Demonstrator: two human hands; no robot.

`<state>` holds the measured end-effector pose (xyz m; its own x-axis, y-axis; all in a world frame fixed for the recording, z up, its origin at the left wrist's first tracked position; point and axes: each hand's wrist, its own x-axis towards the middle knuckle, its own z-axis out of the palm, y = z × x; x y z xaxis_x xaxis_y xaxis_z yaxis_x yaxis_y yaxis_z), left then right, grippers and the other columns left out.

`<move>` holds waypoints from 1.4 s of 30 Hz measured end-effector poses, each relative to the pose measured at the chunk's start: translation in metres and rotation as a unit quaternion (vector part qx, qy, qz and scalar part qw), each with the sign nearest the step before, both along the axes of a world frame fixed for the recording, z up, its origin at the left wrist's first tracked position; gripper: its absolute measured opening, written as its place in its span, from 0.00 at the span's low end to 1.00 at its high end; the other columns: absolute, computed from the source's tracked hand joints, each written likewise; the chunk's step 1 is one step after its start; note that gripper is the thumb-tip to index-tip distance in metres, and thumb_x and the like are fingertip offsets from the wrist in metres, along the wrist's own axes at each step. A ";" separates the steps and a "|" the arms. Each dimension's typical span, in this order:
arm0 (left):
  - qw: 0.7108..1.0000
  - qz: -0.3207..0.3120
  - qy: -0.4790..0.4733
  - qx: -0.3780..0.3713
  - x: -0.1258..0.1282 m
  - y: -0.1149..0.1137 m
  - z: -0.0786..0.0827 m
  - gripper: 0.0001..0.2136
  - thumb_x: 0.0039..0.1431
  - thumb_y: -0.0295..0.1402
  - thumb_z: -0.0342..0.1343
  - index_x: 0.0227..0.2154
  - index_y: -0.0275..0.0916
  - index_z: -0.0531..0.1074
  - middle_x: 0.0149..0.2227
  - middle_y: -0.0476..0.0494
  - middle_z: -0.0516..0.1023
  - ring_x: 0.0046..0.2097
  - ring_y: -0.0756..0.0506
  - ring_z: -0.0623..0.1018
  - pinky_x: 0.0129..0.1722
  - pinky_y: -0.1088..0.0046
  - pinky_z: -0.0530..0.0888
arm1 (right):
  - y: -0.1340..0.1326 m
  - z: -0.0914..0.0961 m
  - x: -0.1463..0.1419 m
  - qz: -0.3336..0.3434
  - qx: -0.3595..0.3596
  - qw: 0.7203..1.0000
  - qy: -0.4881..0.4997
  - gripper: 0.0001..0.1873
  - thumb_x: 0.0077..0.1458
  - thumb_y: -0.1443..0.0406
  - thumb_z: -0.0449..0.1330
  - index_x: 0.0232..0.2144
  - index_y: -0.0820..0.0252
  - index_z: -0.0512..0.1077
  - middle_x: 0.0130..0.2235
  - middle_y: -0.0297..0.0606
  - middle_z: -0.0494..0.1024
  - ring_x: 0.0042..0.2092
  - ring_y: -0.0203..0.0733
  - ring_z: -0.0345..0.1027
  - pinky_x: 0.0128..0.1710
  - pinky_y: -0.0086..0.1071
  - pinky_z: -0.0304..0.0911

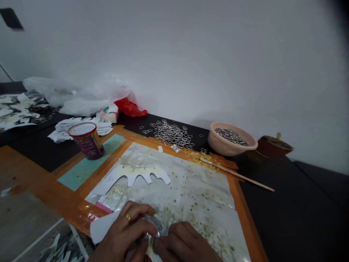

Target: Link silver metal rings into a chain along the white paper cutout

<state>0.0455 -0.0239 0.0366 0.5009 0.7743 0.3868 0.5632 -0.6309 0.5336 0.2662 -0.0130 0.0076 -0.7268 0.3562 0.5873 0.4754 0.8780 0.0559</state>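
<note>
At the bottom centre, my left hand (128, 231), with a gold ring on one finger, is closed with its fingers curled over a white cut-out piece (102, 227). Close beside it, my right hand (184, 242) has its fingers pressed together at a shiny metal ring (154, 244). The fingertips of both hands nearly meet and partly hide the metal and the yellowish white material between them. Just beyond, a white scalloped strip (131, 175) with yellow glue along its upper edge lies flat on the stained, plastic-covered work sheet (188, 196).
Behind the sheet lie a pile of oval metal rings (171, 133) and a pink bowl (231, 149) of rings. A brush (242, 176) rests at the right. A purple tub (88, 143), stacked white pieces (64, 131), plastic bags (84, 103) and a dark red pot (272, 145) stand around.
</note>
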 end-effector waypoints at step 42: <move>0.991 -0.058 0.118 0.024 0.002 0.018 0.002 0.09 0.55 0.21 0.57 0.32 0.43 0.71 0.39 0.47 0.78 0.40 0.46 0.77 0.39 0.73 0.77 | 0.002 0.004 0.009 0.002 -0.078 0.996 0.038 0.06 0.65 0.66 0.55 0.36 0.60 0.71 0.28 0.30 0.73 0.35 0.39 0.60 0.35 0.36 0.51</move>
<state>0.0476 -0.0063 0.0383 0.6657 0.6903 0.2834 0.5916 -0.7197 0.3633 0.2751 -0.0108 0.0114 -0.6843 0.4445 0.5780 0.4692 0.8752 -0.1177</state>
